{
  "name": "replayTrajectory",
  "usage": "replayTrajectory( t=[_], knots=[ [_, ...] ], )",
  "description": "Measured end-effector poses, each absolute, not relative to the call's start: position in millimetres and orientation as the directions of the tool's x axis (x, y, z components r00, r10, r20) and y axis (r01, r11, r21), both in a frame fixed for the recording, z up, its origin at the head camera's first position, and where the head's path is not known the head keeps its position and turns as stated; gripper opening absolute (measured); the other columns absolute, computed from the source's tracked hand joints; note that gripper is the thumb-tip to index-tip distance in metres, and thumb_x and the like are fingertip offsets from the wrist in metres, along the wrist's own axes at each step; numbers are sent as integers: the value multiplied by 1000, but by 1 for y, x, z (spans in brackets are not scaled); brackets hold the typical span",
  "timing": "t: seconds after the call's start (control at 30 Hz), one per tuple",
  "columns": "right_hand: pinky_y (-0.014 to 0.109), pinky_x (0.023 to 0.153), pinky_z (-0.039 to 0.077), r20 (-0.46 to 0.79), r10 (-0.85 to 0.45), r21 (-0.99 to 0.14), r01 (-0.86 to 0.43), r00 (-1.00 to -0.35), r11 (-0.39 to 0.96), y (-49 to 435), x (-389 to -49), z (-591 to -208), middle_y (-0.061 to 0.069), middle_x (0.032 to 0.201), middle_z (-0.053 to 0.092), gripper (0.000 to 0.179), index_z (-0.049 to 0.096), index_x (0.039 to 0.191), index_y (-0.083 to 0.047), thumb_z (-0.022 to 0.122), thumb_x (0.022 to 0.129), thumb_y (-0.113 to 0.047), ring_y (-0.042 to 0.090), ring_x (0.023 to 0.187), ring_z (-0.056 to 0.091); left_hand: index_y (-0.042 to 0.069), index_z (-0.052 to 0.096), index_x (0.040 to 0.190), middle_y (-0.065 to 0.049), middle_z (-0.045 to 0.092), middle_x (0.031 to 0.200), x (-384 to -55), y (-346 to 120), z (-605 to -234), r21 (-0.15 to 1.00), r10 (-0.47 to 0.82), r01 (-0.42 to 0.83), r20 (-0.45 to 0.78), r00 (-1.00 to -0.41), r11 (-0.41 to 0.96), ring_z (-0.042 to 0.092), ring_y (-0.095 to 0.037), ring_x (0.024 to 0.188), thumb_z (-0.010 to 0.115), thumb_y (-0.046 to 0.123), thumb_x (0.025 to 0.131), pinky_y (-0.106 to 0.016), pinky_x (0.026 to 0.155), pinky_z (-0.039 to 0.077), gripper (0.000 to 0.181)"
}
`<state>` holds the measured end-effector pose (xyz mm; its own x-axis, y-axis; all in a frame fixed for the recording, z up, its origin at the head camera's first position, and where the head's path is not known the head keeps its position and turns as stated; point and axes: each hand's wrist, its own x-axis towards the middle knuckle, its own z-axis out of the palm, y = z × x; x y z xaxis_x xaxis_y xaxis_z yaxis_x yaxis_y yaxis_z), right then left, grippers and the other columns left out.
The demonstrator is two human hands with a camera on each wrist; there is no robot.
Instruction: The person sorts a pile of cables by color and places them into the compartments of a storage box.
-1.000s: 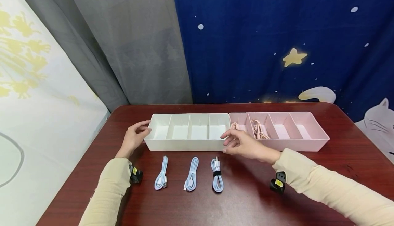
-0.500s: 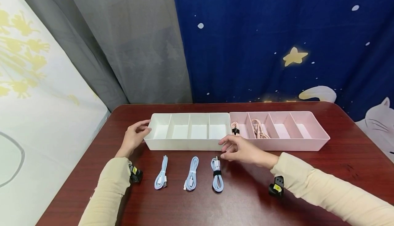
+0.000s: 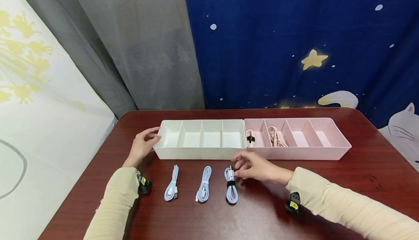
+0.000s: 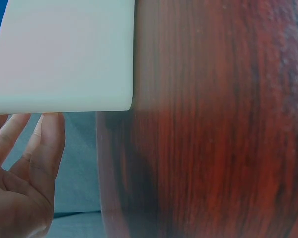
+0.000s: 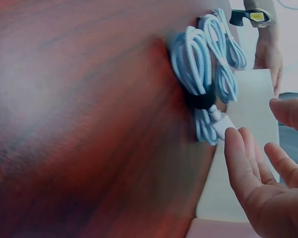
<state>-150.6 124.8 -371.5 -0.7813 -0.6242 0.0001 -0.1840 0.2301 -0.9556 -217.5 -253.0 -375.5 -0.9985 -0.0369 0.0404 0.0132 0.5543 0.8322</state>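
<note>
Three coiled light-blue cables lie in a row on the table before the boxes: one at left (image 3: 171, 187), one in the middle (image 3: 204, 186), and one at right wrapped with a black strap (image 3: 231, 193). My right hand (image 3: 258, 168) hovers by the strapped cable's upper end, fingers loosely bent. In the right wrist view its fingertips come up to the cable's white plug (image 5: 224, 125), thumb apart. My left hand (image 3: 143, 146) touches the left end of a white divided box (image 3: 199, 154); in the left wrist view, extended fingers (image 4: 48, 144) meet the box's end edge.
A pink divided box (image 3: 302, 154) adjoins the white one on the right. Its two left compartments hold pink cables, one with a black strap (image 3: 250, 139), the other a loose bundle (image 3: 275, 138). Curtains (image 3: 294, 51) hang behind the dark red table (image 3: 262, 218).
My right hand has moved from the boxes' joint toward the front and down to the strapped blue cable, uncovering the strapped pink cable. My left hand has stayed put.
</note>
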Motion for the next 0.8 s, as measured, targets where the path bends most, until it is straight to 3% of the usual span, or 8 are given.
replayTrajectory(
  t=[0.27, 0.5, 0.7, 0.8],
  knots=[
    [38, 61, 51, -28, -619, -967, -135, -785, 215, 125, -147, -378, 22, 87, 55, 38, 46, 109, 15, 62, 76, 4, 17, 69, 58, 11, 48, 128, -18, 54, 108, -217, -252, -375, 830, -39, 16, 45, -998, 558, 54, -27, 90, 54, 26, 89, -36, 68, 51, 42],
    [38, 61, 51, -41, -602, -967, -120, -798, 224, 124, -146, -383, 23, 88, 54, 40, 45, 110, 13, 62, 75, 4, 27, 72, 61, 11, 48, 128, -18, 54, 108, -217, -252, -376, 829, -38, 19, 49, -998, 559, 54, -27, 89, 54, 26, 89, -39, 68, 50, 42],
    [36, 60, 52, -30, -593, -967, -128, -805, 222, 125, -146, -388, 22, 90, 54, 44, 43, 112, 13, 64, 75, 3, 22, 72, 61, 11, 48, 127, -17, 54, 108, -217, -252, -376, 831, -42, 16, 48, -998, 556, 55, -24, 87, 54, 25, 89, -37, 67, 51, 42],
    [38, 60, 51, -40, -594, -973, -104, -804, 206, 125, -146, -389, 22, 90, 53, 45, 41, 113, 14, 64, 75, 4, 26, 74, 61, 11, 48, 127, -16, 54, 107, -217, -252, -376, 831, -44, 17, 50, -998, 557, 55, -23, 87, 54, 25, 89, -37, 68, 51, 41]
  ],
)
